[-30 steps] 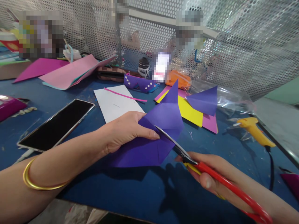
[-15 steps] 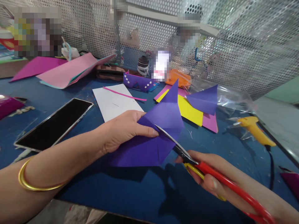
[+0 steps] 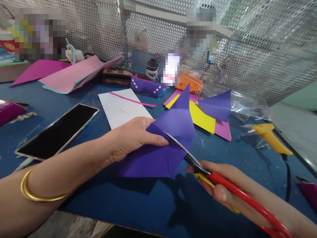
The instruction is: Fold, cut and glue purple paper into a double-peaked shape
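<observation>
Left hand point(image 3: 131, 137) beside phone point(image 3: 58, 130)

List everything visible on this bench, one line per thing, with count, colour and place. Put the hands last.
folded paper: 1, purple, centre, held above the table
scissors: 1, red and yellow handles, lower right, blades on the folded paper
smartphone: 1, black screen, left of centre
white sheet: 1, white, behind the left hand, a thin pink strip on it
paper stack: yellow, pink and purple pieces, right of centre
glue gun: 1, yellow, far right
pink sheets: several, pink and magenta, back left
plastic bag: 1, clear, back right
table: 1, blue
bangle: 1, gold, on the left wrist
left hand: pinches the folded paper
right hand: grips the scissors
</observation>
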Motion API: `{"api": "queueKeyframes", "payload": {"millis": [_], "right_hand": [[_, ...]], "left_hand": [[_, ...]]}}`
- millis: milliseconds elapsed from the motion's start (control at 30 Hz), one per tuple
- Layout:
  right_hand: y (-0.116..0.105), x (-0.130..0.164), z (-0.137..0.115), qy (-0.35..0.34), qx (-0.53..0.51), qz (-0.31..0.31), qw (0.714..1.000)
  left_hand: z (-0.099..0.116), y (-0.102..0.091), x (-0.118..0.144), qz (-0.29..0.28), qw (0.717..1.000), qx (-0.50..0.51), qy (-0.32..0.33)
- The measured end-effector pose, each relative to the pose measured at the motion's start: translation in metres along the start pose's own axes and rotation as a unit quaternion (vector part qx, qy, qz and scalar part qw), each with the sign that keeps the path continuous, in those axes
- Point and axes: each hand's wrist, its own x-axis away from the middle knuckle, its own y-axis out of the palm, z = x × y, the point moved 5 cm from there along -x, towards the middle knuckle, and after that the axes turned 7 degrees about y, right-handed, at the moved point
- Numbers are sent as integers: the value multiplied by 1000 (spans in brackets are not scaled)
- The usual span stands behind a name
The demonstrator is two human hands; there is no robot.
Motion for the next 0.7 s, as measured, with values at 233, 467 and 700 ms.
{"api": "queueKeyframes", "payload": {"millis": [233,467,700], "right_hand": [[0,3,4,61,-57,75,994],[5,-9,-15,44,-55,-44,997],[4,-7,-3,45,-67,-39,996]], "left_hand": [[0,1,0,-5,1000,7,-4],[-1,1,1,-6,1000,10,-19],[-2,2,1,-7,999,17,-38]]}}
